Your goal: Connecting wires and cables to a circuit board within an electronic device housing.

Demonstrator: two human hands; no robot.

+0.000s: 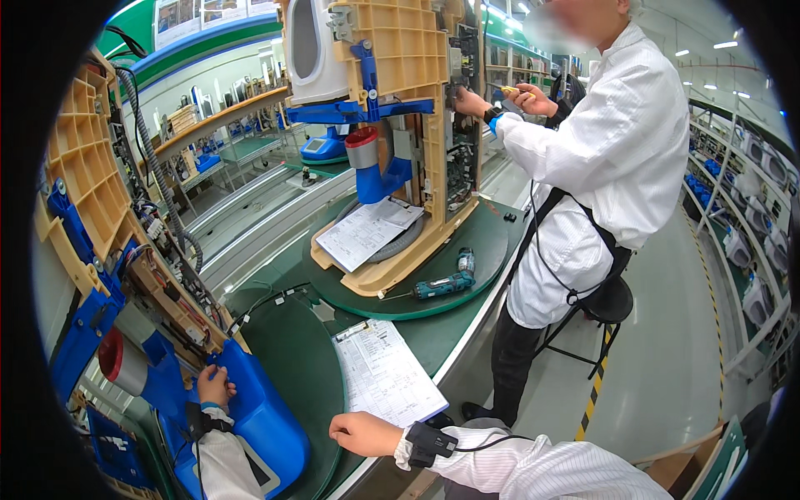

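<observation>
At the lower left, my left hand [216, 387] is at the inner edge of a blue plastic housing [271, 417], its fingers loosely bent and apart with nothing visible in them. The housing belongs to a tall machine with a tan ribbed frame [87, 154]. Beside that hand a grey cylinder with a red rim [117, 362] is fixed above a blue chute. My right hand [364, 433] hovers palm down by the green turntable's [292, 358] edge, near a clipboard with a printed form [387, 375]. Its fingers curl under, so their tips are hidden.
A second tan-framed machine [400, 58] stands on another turntable [492, 242], with a clipboard [371, 229] and a teal cordless screwdriver [446, 285] on it. A co-worker in a white coat [600, 125] holds a yellow-handled tool there. A black stool [608, 304] and shelves [750, 208] are at right.
</observation>
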